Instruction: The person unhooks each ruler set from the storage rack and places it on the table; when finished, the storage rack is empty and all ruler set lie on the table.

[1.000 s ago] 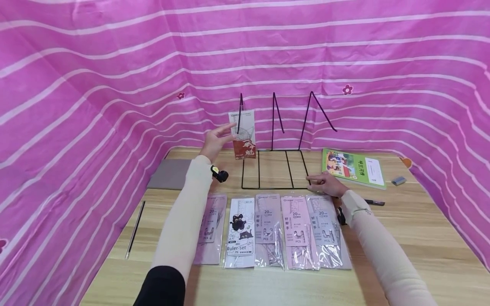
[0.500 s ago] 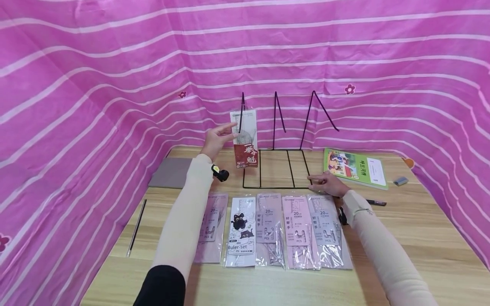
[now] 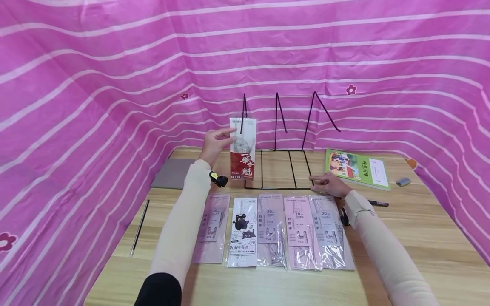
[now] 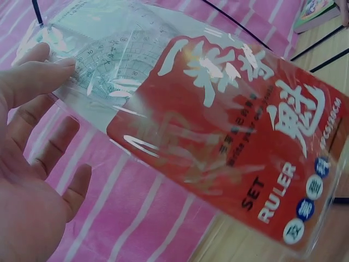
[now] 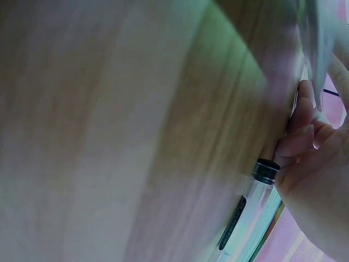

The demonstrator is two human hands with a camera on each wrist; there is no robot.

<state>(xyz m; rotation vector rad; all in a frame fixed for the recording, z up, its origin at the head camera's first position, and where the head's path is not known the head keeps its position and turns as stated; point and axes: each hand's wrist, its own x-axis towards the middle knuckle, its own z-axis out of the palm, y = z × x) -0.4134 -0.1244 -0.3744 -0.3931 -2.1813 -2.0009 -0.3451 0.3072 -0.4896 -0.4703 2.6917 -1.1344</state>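
Note:
A clear-wrapped ruler set (image 3: 243, 170) with a red lower panel hangs upright by the rack's left prong in the head view. My left hand (image 3: 215, 144) pinches its left edge between thumb and finger; in the left wrist view the thumb (image 4: 46, 76) lies on the wrapper and the other fingers spread apart below. The prong crosses in front of the packet's top; whether it threads the packet is unclear. My right hand (image 3: 330, 185) holds the front right corner of the black wire rack (image 3: 292, 170) by the base. In the right wrist view its fingers (image 5: 297, 143) are curled and partly hidden.
Several packaged ruler sets lie in a row before the rack, among them a white cat-print one (image 3: 243, 233). A green book (image 3: 354, 168), a grey eraser (image 3: 403, 182) and a pen (image 3: 379, 203) lie right. Left are a grey flat item (image 3: 174, 174) and a thin rod (image 3: 140, 227).
The red ruler set, in my left hand, has come lower and nearer and looks larger. My right hand stays on the rack's corner. The head view has shifted slightly.

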